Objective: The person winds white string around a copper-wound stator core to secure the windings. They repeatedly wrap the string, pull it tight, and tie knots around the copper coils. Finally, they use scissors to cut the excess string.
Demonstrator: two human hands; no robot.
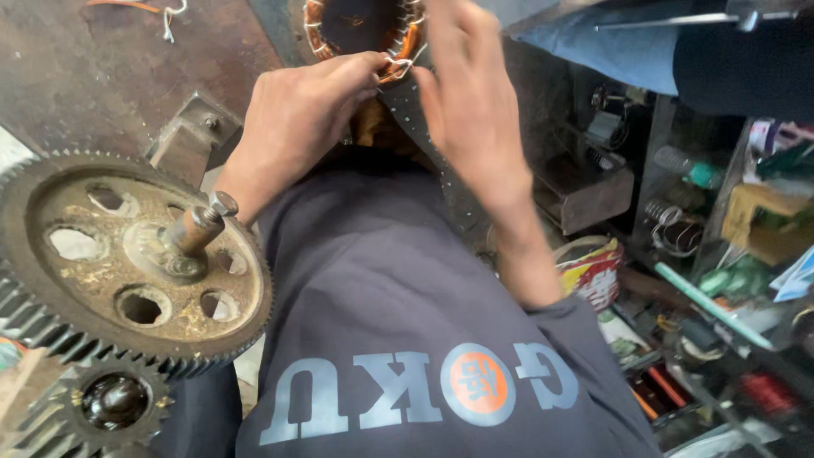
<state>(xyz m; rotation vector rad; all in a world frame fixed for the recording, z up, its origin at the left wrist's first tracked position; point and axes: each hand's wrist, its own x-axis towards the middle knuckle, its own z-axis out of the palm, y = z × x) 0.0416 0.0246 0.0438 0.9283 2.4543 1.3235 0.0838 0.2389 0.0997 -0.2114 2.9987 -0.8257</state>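
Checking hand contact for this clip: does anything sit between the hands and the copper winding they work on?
Nothing visible does. The left hand has its fingers on the winding at its lower rim, and the right hand lies against it from the right. The big gear sits apart, lower left.

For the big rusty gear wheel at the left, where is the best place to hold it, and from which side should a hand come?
Probably by the shaft that stands up from the hub of the large gear, coming from above. It sticks out freely and is narrow enough for a hand to wrap. The toothed rim is wide, and a smaller gear sits against its lower edge, so a grip there looks harder.
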